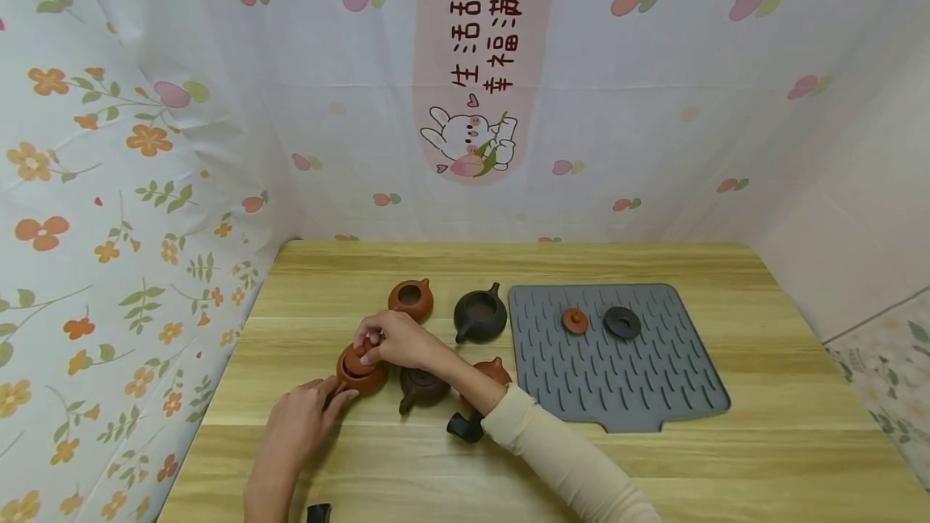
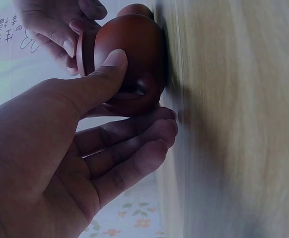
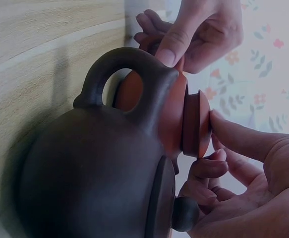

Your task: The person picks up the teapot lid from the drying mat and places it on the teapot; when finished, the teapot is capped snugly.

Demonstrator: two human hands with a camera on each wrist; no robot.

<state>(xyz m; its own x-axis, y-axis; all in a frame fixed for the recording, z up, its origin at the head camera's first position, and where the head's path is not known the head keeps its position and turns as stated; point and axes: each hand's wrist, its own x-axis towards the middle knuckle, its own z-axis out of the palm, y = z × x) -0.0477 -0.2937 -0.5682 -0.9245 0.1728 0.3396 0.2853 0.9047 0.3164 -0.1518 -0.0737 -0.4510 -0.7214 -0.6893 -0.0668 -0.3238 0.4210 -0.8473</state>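
Note:
A reddish-brown clay teapot stands at the left of the table. My left hand grips it at its handle, with the thumb lying against the pot. My right hand pinches a matching lid at its knob. The lid sits tilted over the teapot's mouth, its inner rim partly showing in the right wrist view. Close beside my right hand is a dark brown teapot with its lid on; in the head view the right forearm passes just right of it.
Behind stand a small open orange-brown teapot and an open black teapot. Another orange teapot is partly hidden by my right forearm. On the right, a grey mat bears a red lid and a black lid.

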